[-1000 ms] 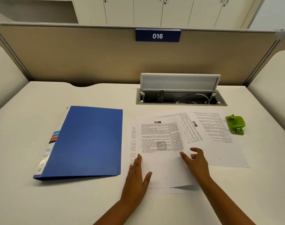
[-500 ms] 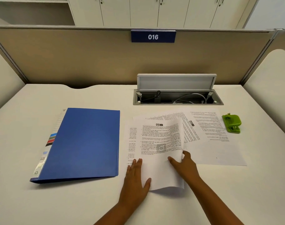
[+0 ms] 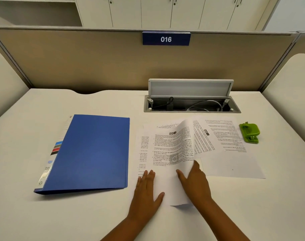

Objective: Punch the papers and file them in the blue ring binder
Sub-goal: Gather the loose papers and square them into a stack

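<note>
Here the left hand [image 3: 145,186] lay flat, pinning the papers [image 3: 167,153] on the desk [image 3: 96,220]; the right hand [image 3: 194,180] gripped the top sheet's lifted edge, probably gathering. Blue ring binder [image 3: 91,153] shut at left, green punch [image 3: 249,133] unused at right.

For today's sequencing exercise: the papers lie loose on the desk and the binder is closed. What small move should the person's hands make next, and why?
Probably finish gathering the sheets into one squared stack. The right hand is lifting the curled top sheet while the left hand lies flat on the sheets beneath. Other papers lie fanned out askew, the green hole punch sits untouched to the right, and the blue ring binder is closed.
</note>
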Available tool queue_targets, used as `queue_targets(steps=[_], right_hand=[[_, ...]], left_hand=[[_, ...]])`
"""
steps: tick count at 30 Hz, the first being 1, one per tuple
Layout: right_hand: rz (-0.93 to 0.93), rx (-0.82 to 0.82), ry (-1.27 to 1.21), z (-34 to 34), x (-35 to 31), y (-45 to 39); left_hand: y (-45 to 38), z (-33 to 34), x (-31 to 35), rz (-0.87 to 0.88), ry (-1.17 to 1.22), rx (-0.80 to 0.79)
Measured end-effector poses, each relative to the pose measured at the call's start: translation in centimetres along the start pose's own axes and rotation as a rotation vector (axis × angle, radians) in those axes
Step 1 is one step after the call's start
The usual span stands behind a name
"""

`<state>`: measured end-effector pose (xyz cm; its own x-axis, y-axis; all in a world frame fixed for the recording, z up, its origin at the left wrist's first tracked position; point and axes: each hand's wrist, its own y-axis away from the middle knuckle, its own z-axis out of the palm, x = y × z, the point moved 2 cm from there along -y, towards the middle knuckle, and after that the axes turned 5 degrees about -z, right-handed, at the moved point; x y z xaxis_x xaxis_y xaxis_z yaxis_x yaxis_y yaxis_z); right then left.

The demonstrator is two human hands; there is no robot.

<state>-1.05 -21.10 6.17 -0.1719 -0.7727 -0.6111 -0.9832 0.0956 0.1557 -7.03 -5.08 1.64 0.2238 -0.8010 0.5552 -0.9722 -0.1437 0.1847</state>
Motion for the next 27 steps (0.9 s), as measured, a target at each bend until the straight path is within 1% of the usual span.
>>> queue_targets(steps=[3,6,9,11,13,14,16,20,23,24,27], right_hand=[[0.004,-0.008,-0.073,0.4,-0.3,0.2],[0.032,-0.062,-0.191,0.6,-1.0,-0.1],[0.099,-0.132,-0.424,0.3,-1.5,-0.9],[0.153,-0.131,-0.577,-0.1,-1.2,-1.7],[0.235,-0.132,-0.668,-0.9,-0.8,-2.6],[0.261,-0.139,-0.698,-1.1,-0.5,-3.1],[0.255,-0.15,-0.719,-1.8,-0.3,-3.6],[0.204,-0.152,-0.658,-2.6,0.3,-4.3],[0.223,-0.231,-0.639,-3.0,0.3,-4.2],[0.247,-0.26,-0.677,-3.0,0.4,-4.1],[0.39,-0.333,-0.909,-3.0,0.5,-3.7]], left_hand=[[-0.1,0.0,0.0,0.007,-0.009,-0.003],[-0.1,-0.1,0.1,0.011,-0.006,-0.006],[0.0,-0.2,0.2,0.038,0.011,0.003],[0.1,-0.3,0.3,0.03,0.028,0.006],[0.2,-0.4,0.3,0.026,0.041,0.01],[0.2,-0.4,0.3,0.026,0.049,0.011],[0.3,-0.3,0.3,0.023,0.071,0.015],[0.5,-0.3,0.2,0.041,0.098,0.045],[0.7,-0.5,0.2,0.064,0.145,0.038],[0.8,-0.6,0.2,0.071,0.174,0.031],[0.8,-0.9,0.2,0.076,0.257,0.033]])
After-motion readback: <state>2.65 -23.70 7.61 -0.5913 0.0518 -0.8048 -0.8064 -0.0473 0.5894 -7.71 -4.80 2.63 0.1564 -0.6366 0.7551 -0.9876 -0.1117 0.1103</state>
